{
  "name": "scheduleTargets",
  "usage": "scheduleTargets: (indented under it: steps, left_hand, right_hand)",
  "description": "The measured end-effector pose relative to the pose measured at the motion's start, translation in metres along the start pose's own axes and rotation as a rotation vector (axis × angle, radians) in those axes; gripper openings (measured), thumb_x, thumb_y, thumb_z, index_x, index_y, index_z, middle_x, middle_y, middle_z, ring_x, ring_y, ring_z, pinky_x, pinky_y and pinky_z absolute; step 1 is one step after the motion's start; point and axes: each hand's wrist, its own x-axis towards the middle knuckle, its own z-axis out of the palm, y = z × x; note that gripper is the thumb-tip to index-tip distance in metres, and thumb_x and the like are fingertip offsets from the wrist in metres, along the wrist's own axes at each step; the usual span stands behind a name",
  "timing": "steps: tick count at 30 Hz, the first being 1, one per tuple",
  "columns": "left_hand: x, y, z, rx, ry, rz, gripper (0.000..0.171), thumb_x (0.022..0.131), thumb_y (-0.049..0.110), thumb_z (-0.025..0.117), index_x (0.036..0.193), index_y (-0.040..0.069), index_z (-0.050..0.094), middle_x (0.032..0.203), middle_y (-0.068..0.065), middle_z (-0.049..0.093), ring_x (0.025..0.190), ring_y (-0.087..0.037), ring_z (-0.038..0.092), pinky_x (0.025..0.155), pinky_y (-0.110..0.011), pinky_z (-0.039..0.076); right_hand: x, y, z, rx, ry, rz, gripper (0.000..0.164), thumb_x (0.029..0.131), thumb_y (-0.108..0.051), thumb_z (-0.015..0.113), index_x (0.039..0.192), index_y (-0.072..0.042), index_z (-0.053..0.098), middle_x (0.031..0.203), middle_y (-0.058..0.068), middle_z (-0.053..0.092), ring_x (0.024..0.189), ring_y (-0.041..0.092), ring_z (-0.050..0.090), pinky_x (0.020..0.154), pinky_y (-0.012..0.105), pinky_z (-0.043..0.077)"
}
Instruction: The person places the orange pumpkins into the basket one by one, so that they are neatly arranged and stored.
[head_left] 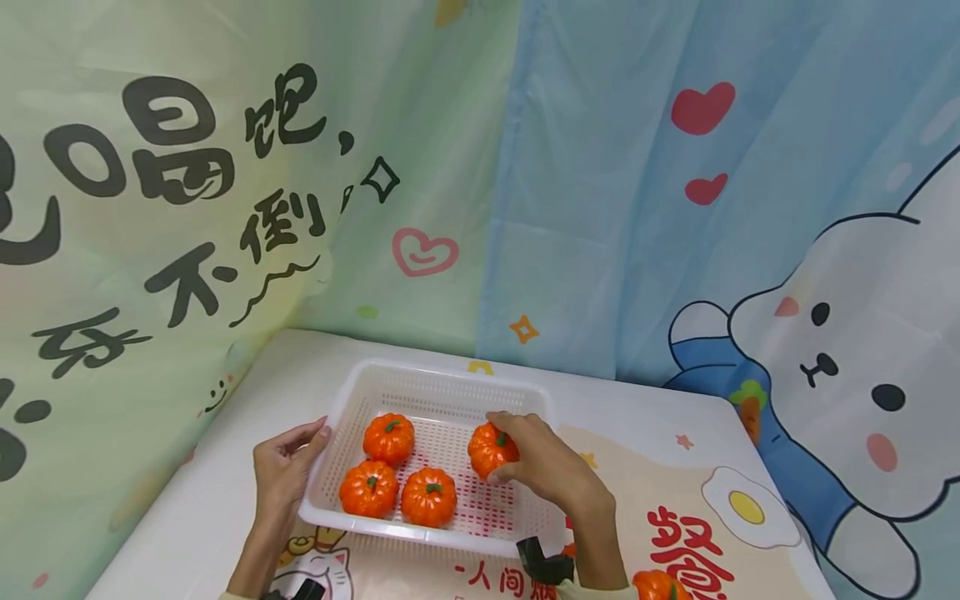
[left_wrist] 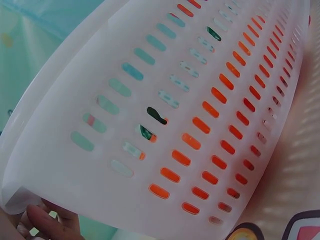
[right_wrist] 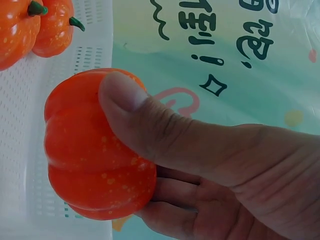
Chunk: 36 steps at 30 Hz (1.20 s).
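A white plastic basket [head_left: 465, 546] with slotted walls stands on the table. My left hand [head_left: 283, 467] grips its left rim, thumb and fingers at the edge; the left wrist view shows that hand [left_wrist: 52, 222] by the corner of the basket wall [left_wrist: 60, 175]. Above the right half of the basket, my right hand [head_left: 555, 467] holds a small orange toy pumpkin [head_left: 491, 450]. Its thumb lies across the pumpkin [right_wrist: 90, 155] in the right wrist view. Three more pumpkins, the back one [head_left: 388, 439], the left one [head_left: 368, 489] and the right one [head_left: 428, 497], sit at the basket's left.
Another pumpkin [head_left: 660, 586] lies on the table right of the basket, partly cut off by the frame. The printed tabletop [head_left: 630, 467] extends to the right. Printed curtains [head_left: 585, 208] hang behind and to the left of the table.
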Motion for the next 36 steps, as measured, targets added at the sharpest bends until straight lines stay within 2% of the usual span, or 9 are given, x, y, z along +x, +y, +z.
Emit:
scheduleTargets:
  steps: [13,22,36]
  left_hand:
    - [0.001,0.001,0.001,-0.005,-0.004,0.016,0.037,0.104,0.021,0.076,0.134,-0.001,0.075,0.12,-0.016,0.081,0.08,0.0,0.076,0.074,-0.019,0.065]
    - [0.001,0.0,0.001,-0.011,-0.004,0.015,0.036,0.104,0.018,0.076,0.135,-0.001,0.075,0.118,-0.013,0.081,0.081,0.001,0.076,0.073,-0.018,0.064]
    - [-0.001,0.003,0.001,-0.003,-0.009,0.027,0.035,0.105,0.022,0.075,0.133,0.0,0.076,0.128,-0.024,0.077,0.081,0.0,0.077,0.075,-0.021,0.066]
  right_hand:
    - [0.011,-0.001,0.001,-0.009,-0.012,-0.065,0.074,0.083,-0.013,0.095,0.149,-0.001,0.064,0.142,0.012,0.071,0.131,0.033,0.059,0.119,0.057,0.051]
    - [0.021,-0.002,0.005,-0.025,-0.037,-0.058,0.073,0.083,-0.012,0.095,0.148,-0.002,0.065,0.137,0.011,0.073,0.126,0.03,0.059,0.113,0.054,0.055]
    - [0.045,-0.003,0.015,-0.036,-0.072,-0.098,0.072,0.082,-0.013,0.097,0.147,-0.001,0.067,0.136,0.014,0.074,0.123,0.031,0.06,0.112,0.053,0.055]
